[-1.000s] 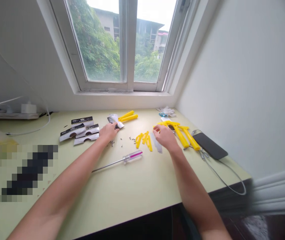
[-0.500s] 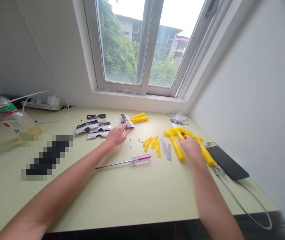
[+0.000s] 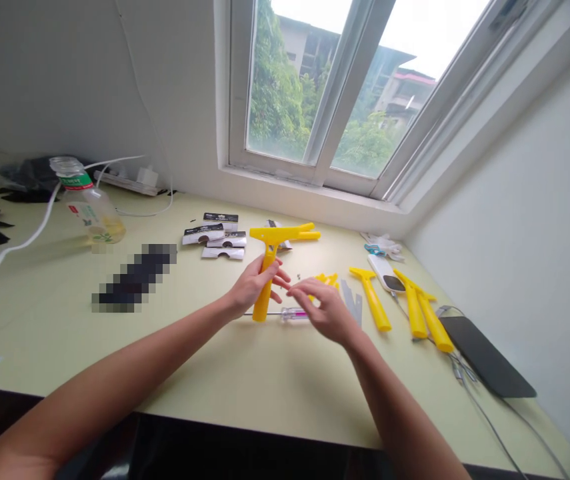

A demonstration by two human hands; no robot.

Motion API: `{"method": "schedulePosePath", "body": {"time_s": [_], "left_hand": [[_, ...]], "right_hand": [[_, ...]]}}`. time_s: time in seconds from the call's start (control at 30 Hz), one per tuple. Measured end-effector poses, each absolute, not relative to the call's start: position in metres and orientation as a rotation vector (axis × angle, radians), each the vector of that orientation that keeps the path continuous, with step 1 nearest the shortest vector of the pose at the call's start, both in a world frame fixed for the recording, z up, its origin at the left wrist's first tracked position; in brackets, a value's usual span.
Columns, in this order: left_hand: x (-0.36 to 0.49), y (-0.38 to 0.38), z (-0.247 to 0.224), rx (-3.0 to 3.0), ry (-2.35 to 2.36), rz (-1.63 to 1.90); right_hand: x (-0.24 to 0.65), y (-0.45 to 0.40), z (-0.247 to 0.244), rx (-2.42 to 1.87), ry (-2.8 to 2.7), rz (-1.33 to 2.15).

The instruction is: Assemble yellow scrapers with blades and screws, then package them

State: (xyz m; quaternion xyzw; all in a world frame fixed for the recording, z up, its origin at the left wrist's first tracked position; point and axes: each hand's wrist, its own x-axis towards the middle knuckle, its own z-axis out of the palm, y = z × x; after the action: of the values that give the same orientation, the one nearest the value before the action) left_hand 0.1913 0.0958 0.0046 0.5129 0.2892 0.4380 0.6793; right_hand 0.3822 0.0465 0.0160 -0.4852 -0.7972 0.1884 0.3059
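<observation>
My left hand (image 3: pixel 255 283) holds a yellow T-shaped scraper handle (image 3: pixel 263 293) upright, its wide head at the top. Close to its right is my right hand (image 3: pixel 322 307), fingers bent and thumb apart, with nothing visible in it. Beneath the hands lies a screwdriver (image 3: pixel 295 314) with a clear and pink handle, partly covered. Small yellow parts (image 3: pixel 332 279) show behind my right hand, beside flat grey blades (image 3: pixel 351 300). Another yellow handle (image 3: pixel 377 307) lies to the right, with more yellow handles (image 3: pixel 415 313) past it.
Black and white packets (image 3: pixel 223 241) lie at the back. On the left stand a bottle (image 3: pixel 89 210) and a blurred dark object (image 3: pixel 135 280). At the right are a white phone-like device (image 3: pixel 385 272), a black slab (image 3: pixel 487 357) and cables.
My left hand has come back from the packets and now grips a yellow handle. My right hand has moved left from the yellow handles to beside it. The view has shifted left.
</observation>
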Motion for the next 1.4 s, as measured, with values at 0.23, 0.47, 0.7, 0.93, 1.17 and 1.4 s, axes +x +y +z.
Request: {"method": "schedulePosePath", "body": {"time_s": [0.23, 0.47, 0.7, 0.93, 1.17, 1.4], "left_hand": [[0.162, 0.083, -0.009, 1.092, 0.746, 0.859], [0.165, 0.077, -0.011, 1.067, 0.723, 0.831], [0.164, 0.074, -0.012, 1.063, 0.674, 0.781], [0.167, 0.071, -0.011, 1.096, 0.619, 0.712], [0.166, 0.068, -0.009, 1.120, 0.575, 0.630], [0.159, 0.065, 0.003, 1.194, 0.442, 0.575]], "right_hand": [[0.494, 0.075, 0.014, -2.403, -1.839, 0.255], [0.492, 0.079, 0.007, -2.585, -1.760, 0.425], [0.508, 0.082, 0.006, -2.429, -1.833, 0.653], [0.518, 0.075, 0.001, -2.387, -1.811, 0.584], [0.517, 0.068, 0.015, -2.329, -1.647, 0.238], [0.466, 0.053, 0.031, -1.574, -1.430, 0.836]]}}
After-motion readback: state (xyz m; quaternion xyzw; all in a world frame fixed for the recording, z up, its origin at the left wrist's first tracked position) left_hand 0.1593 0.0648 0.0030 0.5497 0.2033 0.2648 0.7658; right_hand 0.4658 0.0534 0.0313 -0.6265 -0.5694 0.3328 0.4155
